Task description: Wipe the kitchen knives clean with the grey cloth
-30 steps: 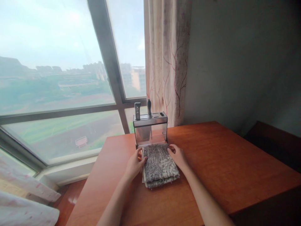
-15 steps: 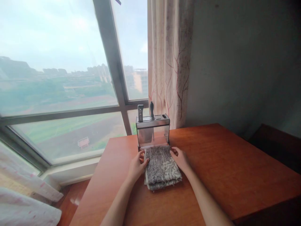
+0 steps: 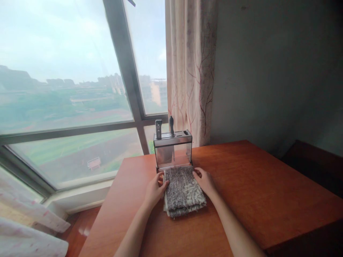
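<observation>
A folded grey and white towel (image 3: 182, 192) lies on the wooden table, its layers showing at the near edge. My left hand (image 3: 155, 188) pinches its left edge, thumb on top and fingers at the side. At the upper right corner, my right hand (image 3: 203, 178) has its thumb and fingers closed on the cloth. Just behind the towel stands a knife block (image 3: 173, 142) with clear walls and a metallic top. Two handles rise from it: a grey one (image 3: 158, 129) at the left and a black one (image 3: 172, 125) near the middle.
The reddish-brown wooden table (image 3: 246, 185) reaches to the right, its left edge close to the window (image 3: 66, 89). A patterned curtain (image 3: 193, 71) hangs behind the knife block, and another curtain (image 3: 29, 232) is at the lower left. A dark wall (image 3: 268, 71) is beyond the table.
The whole view has shifted slightly left. Both hands keep the same hold on the towel, and the knife block has not moved on the table.
</observation>
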Demonstrator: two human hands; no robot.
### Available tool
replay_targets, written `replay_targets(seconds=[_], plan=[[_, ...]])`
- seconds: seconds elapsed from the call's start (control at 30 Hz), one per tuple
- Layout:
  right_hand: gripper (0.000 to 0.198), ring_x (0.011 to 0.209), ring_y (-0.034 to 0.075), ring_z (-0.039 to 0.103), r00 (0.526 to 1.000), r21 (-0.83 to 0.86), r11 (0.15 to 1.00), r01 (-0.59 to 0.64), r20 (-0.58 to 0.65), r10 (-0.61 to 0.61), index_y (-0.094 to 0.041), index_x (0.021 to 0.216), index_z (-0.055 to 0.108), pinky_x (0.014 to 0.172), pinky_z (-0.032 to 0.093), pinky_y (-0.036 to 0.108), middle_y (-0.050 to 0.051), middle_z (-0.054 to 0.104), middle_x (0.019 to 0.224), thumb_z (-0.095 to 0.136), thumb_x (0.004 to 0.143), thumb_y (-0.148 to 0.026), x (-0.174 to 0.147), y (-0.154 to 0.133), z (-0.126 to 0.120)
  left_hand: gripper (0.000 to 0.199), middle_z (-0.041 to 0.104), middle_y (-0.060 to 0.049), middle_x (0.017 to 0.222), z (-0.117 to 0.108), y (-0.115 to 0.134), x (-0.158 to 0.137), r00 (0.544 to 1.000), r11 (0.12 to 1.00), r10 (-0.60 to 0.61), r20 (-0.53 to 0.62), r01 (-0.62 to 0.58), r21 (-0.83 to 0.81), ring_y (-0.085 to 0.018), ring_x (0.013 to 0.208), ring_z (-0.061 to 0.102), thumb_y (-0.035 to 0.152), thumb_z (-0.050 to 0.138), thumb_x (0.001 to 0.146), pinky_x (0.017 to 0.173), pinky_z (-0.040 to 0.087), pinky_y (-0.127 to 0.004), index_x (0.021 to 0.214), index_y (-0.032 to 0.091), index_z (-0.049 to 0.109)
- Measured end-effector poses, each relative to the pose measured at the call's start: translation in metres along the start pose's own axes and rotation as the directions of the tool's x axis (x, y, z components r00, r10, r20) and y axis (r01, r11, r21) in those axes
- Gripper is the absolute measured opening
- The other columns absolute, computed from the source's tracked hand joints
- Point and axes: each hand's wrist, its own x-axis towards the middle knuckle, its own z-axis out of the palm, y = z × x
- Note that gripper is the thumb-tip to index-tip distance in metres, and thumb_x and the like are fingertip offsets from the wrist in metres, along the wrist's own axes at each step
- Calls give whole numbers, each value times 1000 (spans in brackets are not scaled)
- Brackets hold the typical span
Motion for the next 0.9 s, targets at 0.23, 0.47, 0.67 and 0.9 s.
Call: replay_targets(seconds=[0.23, 0.47, 0.67, 0.9], plan=[[33, 85, 24, 69, 1000, 1, 1000, 10, 7, -10, -15, 99, 68, 78, 51, 34, 12, 73, 94, 50, 83, -38, 1, 1, 1, 39, 67, -5, 87, -9, 5, 5, 989, 992, 101, -105, -108, -64, -18, 64, 62, 44, 57, 77, 62, 51, -32, 106, 18, 60], [32, 84, 25, 68, 1000, -3, 1000, 13, 12, -13, -15, 100, 68, 77, 51, 35, 11, 73, 93, 50, 84, -36, 2, 1, 1, 28, 65, -9, 98, -63, 73, 42, 803, 951, 238, -547, -308, -38, -20, 82, 62, 36, 55, 82, 78, 50, -36, 105, 19, 57], [32, 85, 24, 68, 1000, -7, 1000, 23, 14, -23, -14, 100, 67, 77, 50, 34, 11, 73, 93, 49, 84, -35, 1, -2, 0, 41, 60, -8, 106, -96, 145, 101, 810, 842, 354, -467, -493, -218, -21, 100, 59, 39, 65, 75, 89, 47, -38, 110, 21, 55], [33, 89, 25, 68, 999, -18, 999, 30, 14, -29, -14, 101, 68, 79, 51, 34, 12, 73, 97, 49, 85, -35, 0, -5, -2, 42, 65, -5, 79, -94, 179, 138, 929, 822, 325, -176, -370, -432, -19, 75, 63, 48, 70, 69, 68, 49, -31, 95, 16, 60]])
